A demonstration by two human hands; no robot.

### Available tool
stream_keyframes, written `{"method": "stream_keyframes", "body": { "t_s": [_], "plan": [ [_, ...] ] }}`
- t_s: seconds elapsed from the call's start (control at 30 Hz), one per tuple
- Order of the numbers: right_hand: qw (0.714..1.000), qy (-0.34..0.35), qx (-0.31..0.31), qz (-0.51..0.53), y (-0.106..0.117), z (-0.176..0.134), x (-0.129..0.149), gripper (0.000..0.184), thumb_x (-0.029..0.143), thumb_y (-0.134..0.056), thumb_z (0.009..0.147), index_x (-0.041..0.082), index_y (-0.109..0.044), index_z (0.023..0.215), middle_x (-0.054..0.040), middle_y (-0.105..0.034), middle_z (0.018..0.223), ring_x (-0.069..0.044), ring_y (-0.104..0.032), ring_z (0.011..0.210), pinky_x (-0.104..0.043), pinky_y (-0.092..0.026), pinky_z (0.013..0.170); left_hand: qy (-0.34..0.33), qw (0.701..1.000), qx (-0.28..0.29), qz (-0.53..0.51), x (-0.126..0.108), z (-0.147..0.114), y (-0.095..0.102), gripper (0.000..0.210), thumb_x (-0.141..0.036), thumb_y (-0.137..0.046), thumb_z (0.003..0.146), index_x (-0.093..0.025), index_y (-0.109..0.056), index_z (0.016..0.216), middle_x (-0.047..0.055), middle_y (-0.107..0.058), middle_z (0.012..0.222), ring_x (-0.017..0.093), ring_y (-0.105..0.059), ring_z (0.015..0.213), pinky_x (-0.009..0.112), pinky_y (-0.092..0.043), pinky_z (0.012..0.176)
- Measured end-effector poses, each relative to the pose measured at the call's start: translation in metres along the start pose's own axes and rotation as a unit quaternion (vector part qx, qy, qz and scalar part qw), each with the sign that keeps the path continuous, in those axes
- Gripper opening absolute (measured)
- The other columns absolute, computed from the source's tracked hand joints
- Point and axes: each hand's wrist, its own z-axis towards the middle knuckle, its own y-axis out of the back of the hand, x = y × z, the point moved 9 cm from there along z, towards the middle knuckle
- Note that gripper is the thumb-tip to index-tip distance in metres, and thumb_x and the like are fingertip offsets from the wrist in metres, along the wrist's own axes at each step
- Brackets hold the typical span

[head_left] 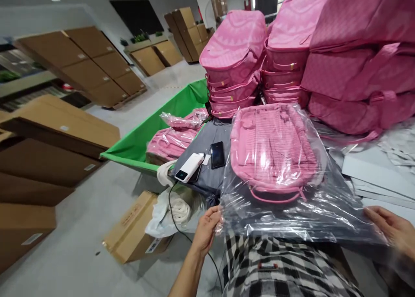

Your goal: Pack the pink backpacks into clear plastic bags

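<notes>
A pink backpack (274,145) lies flat inside a clear plastic bag (275,221) on the dark-covered table, its handle loop toward me. My left hand (208,228) pinches the bag's near left corner between thumb and fingers. At the near right corner, my right hand (391,228) grips the plastic, slightly blurred at the wrist. Between the two hands the bag's near edge is stretched wide. A black phone (217,154) and a white power bank (189,167) with a cable rest left of the bag.
Stacks of pink bags (235,59) rise at the back, with larger pink bags (359,76) at right. A green bin (129,152) holds wrapped pink items. White sheets (376,169) lie at right. Cardboard boxes (129,232) stand on the floor at left.
</notes>
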Motion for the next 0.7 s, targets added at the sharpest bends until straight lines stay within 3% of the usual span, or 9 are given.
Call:
{"method": "stream_keyframes", "body": {
  "t_s": [0.07, 0.13, 0.17, 0.27, 0.33, 0.4, 0.5, 0.6, 0.7],
  "plan": [
    [1.0, 0.0, 0.025, -0.01, -0.003, -0.005, -0.005, 0.061, 0.085, -0.058, 0.069, 0.026, -0.071, 0.077, -0.0077, -0.071, 0.067, -0.025, -0.068, 0.056, -0.033, -0.054, 0.046, -0.048, 0.997, 0.007, 0.063, 0.001, 0.003, 0.011, 0.072, -0.07, -0.071, 0.081, -0.015, -0.065, 0.127, 0.008, -0.078, 0.086, 0.018, -0.07, 0.064, 0.03, -0.056, 0.064],
    [0.994, 0.077, -0.047, -0.064, 0.012, -0.013, 0.001, 0.06, 0.08, -0.057, 0.074, 0.026, -0.074, 0.094, -0.0089, -0.073, 0.076, -0.027, -0.07, 0.063, -0.035, -0.057, 0.05, -0.189, 0.957, -0.014, 0.22, -0.014, 0.003, 0.021, 0.063, -0.06, -0.063, 0.092, -0.019, -0.059, 0.14, 0.015, -0.078, 0.114, 0.026, -0.077, 0.093, 0.04, -0.059, 0.086],
    [0.982, 0.141, -0.083, -0.096, 0.017, -0.02, 0.008, 0.056, 0.076, -0.058, 0.077, 0.027, -0.075, 0.099, -0.0099, -0.075, 0.084, -0.028, -0.073, 0.07, -0.037, -0.059, 0.056, -0.289, 0.905, -0.03, 0.31, -0.027, -0.003, 0.021, 0.053, -0.05, -0.064, 0.096, -0.022, -0.059, 0.141, 0.014, -0.075, 0.126, 0.027, -0.075, 0.108, 0.043, -0.056, 0.097],
    [0.934, 0.322, -0.078, -0.133, 0.013, -0.048, 0.035, 0.033, 0.057, -0.063, 0.085, 0.033, -0.081, 0.098, -0.0077, -0.079, 0.106, -0.028, -0.076, 0.092, -0.04, -0.063, 0.08, -0.558, 0.678, 0.006, 0.479, -0.047, -0.037, -0.004, 0.042, -0.019, -0.062, 0.098, -0.035, -0.063, 0.137, 0.005, -0.073, 0.134, 0.022, -0.063, 0.132, 0.042, -0.041, 0.118],
    [0.936, 0.338, -0.043, -0.086, 0.012, -0.056, 0.043, 0.026, 0.052, -0.064, 0.087, 0.035, -0.083, 0.093, -0.0046, -0.08, 0.105, -0.027, -0.076, 0.094, -0.04, -0.063, 0.086, -0.622, 0.6, 0.087, 0.496, -0.047, -0.05, -0.02, 0.047, -0.012, -0.055, 0.101, -0.037, -0.062, 0.139, 0.001, -0.076, 0.128, 0.017, -0.063, 0.131, 0.036, -0.04, 0.119],
    [0.968, 0.248, -0.03, -0.016, 0.015, -0.05, 0.04, 0.033, 0.058, -0.063, 0.087, 0.033, -0.084, 0.088, -0.0046, -0.08, 0.101, -0.028, -0.077, 0.092, -0.041, -0.064, 0.086, -0.591, 0.641, 0.133, 0.471, -0.057, -0.043, -0.027, 0.042, -0.017, -0.047, 0.105, -0.033, -0.061, 0.141, 0.003, -0.078, 0.124, 0.016, -0.068, 0.124, 0.034, -0.045, 0.114],
    [0.993, 0.073, -0.057, 0.069, 0.012, -0.039, 0.03, 0.052, 0.076, -0.063, 0.08, 0.027, -0.083, 0.081, -0.0077, -0.08, 0.097, -0.032, -0.076, 0.094, -0.046, -0.062, 0.09, -0.477, 0.788, 0.106, 0.375, -0.076, -0.022, -0.025, 0.035, -0.035, -0.045, 0.107, -0.027, -0.076, 0.122, 0.006, -0.082, 0.108, 0.019, -0.075, 0.105, 0.035, -0.055, 0.102],
    [0.96, 0.034, -0.186, 0.209, 0.007, -0.031, 0.039, 0.059, 0.082, -0.069, 0.07, 0.023, -0.074, 0.075, -0.0075, -0.078, 0.084, -0.029, -0.075, 0.087, -0.043, -0.061, 0.086, -0.39, 0.884, 0.027, 0.257, -0.087, -0.007, -0.021, 0.047, -0.058, -0.053, 0.099, -0.023, -0.083, 0.094, 0.009, -0.082, 0.096, 0.025, -0.076, 0.097, 0.036, -0.06, 0.091],
    [0.917, 0.03, -0.293, 0.269, -0.005, -0.018, 0.05, 0.063, 0.085, -0.065, 0.072, 0.023, -0.061, 0.075, 0.0006, -0.06, 0.058, -0.018, -0.06, 0.056, -0.033, -0.052, 0.059, -0.308, 0.936, -0.072, 0.158, -0.09, 0.011, -0.017, 0.058, -0.074, -0.06, 0.087, -0.02, -0.08, 0.079, 0.006, -0.077, 0.074, 0.022, -0.073, 0.073, 0.03, -0.06, 0.069]
  ]
}}
